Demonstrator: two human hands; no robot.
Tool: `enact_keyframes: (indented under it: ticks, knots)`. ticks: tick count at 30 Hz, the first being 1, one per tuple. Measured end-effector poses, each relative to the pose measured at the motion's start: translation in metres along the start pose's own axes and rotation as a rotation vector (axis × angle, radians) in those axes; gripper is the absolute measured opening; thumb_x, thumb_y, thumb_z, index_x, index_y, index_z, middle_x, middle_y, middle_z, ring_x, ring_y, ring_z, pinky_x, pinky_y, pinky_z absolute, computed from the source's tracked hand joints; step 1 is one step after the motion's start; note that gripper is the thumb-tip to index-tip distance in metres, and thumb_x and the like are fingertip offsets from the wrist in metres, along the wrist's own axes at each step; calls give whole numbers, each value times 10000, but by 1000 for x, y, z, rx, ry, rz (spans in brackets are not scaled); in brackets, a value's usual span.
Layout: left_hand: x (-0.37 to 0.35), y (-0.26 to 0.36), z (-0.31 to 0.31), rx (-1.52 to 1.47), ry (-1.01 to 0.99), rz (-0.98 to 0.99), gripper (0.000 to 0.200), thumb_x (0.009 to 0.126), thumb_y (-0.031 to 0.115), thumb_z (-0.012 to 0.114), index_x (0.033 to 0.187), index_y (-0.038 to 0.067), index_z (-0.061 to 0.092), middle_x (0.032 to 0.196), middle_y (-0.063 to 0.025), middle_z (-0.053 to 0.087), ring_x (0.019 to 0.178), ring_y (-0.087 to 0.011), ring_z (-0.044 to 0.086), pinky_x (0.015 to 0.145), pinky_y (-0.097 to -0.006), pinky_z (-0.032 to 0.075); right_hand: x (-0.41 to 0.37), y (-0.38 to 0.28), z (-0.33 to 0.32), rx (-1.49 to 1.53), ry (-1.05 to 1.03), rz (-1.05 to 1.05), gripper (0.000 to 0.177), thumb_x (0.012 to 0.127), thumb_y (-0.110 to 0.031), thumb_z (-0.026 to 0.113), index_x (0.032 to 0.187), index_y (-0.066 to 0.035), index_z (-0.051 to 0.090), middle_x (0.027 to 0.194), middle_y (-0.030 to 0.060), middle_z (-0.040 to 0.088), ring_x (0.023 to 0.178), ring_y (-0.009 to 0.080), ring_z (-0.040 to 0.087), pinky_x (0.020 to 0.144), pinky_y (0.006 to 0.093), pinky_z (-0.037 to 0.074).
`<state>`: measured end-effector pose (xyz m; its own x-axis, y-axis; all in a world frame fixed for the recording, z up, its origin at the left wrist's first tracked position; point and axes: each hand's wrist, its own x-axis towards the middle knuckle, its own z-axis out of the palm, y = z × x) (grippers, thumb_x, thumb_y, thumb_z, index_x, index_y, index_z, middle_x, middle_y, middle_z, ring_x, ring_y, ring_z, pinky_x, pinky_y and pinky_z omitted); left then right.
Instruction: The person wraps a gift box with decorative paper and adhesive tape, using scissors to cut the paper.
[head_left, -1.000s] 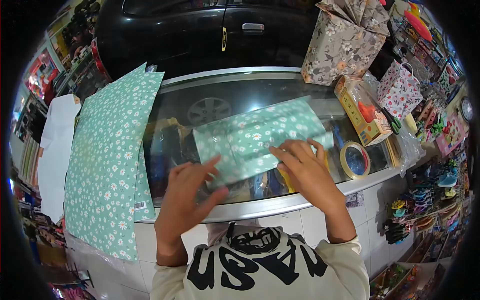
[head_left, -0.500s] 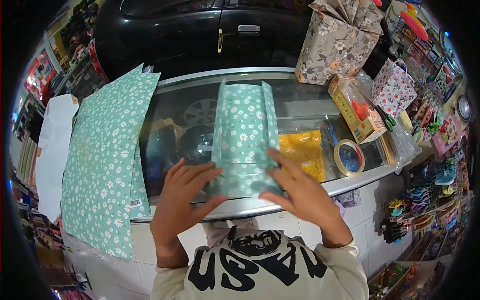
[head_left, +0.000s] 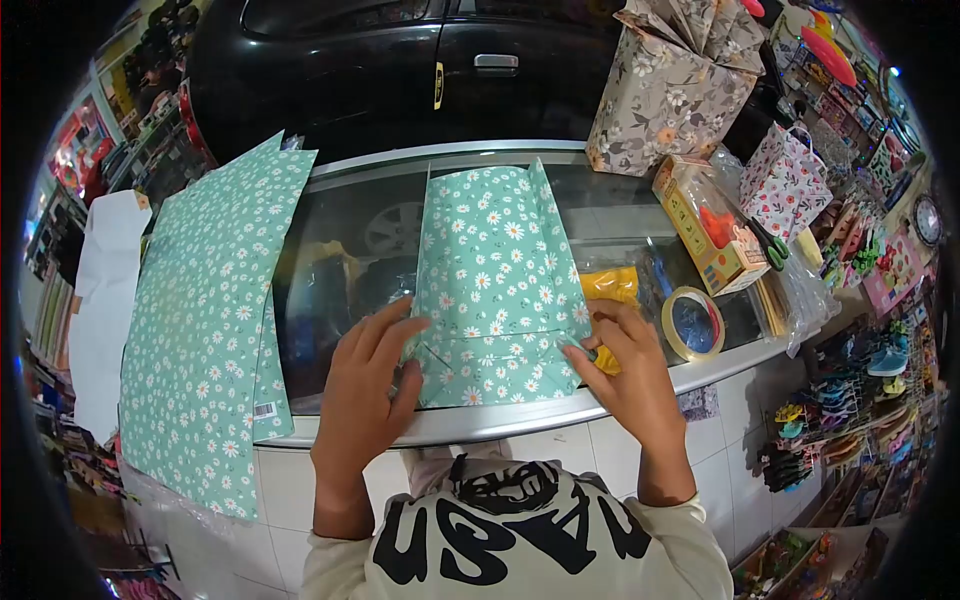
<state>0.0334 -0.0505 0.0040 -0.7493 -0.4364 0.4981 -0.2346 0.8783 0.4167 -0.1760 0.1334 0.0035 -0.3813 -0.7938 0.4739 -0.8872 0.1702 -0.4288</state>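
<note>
The folded green daisy paper (head_left: 495,270) lies flat on the glass worktop (head_left: 520,418), just in front of the person. It seems about half made: the long sides are turned in and a cross crease runs near its bottom end, but that end looks unsealed, with no tape on it. The left hand (head_left: 365,385) presses the lower left corner with fingers spread flat. The right hand (head_left: 625,375) curls onto the right edge; pinching or only pressing, I cannot tell. A tape roll (head_left: 693,323) lies near. The paper's underside is hidden, and the goods under the glass are murky.
</note>
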Motion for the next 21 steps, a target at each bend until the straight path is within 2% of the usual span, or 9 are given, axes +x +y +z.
enact_keyframes:
  ticks: [4,6,7,10,13,15,18,21]
  knots:
    - [-3,-6,4,20,1,-50,484,808,76,621,1286,31,553,1166,-184,613,1078,-368,557,970,-469,409,6,-3,0,-35,-37,28,233,830,-136,703,977,-16,567,1094,130,580,1022,306,550,868,410,407]
    - [-2,-4,6,-96,-6,-98,482,822,55,630,1298,36,559,1149,-193,624,1018,-359,592,923,-433,446,9,-1,1,-56,-70,38,273,833,-119,694,1047,-19,558,1088,131,573,1022,307,542,868,400,413]
    - [-2,-4,7,-154,-10,-121,481,829,45,635,1304,39,563,1141,-198,630,988,-354,609,900,-415,465,12,0,2,38,-67,24,314,834,-110,690,1096,-16,545,1079,134,569,1013,310,540,867,390,416]
    - [-4,-6,10,-287,116,-154,469,861,-3,626,1322,48,559,1203,-166,632,909,-245,659,791,-310,500,15,-4,6,264,-44,9,435,838,-88,682,1227,-7,506,1053,144,560,981,310,537,863,363,425]
    - [-5,7,4,-672,186,-404,486,904,-76,533,1378,11,476,1364,-140,542,1212,-165,529,972,-297,433,13,-16,2,376,-41,93,497,839,-80,686,1291,-11,493,1036,153,548,948,290,534,856,348,435]
    - [-9,4,7,-598,267,-306,479,917,-92,498,1385,6,460,1397,-132,508,1236,-156,504,977,-286,428,9,-25,-5,452,-110,226,494,834,-81,696,1291,-25,516,1035,152,534,938,269,529,851,343,437]
    - [-12,7,5,-532,308,-216,469,934,-88,470,1394,4,439,1432,-127,468,1264,-143,470,990,-275,417,0,-22,-11,268,11,77,447,813,-89,725,1234,-50,581,1041,143,523,938,259,518,838,339,440]
    - [-15,10,2,-582,340,-180,443,953,-61,456,1391,4,439,1432,-116,467,1268,-143,461,1011,-278,398,-9,-33,-28,253,248,-69,426,789,-85,745,1194,-62,617,1045,139,513,962,272,517,841,333,435]
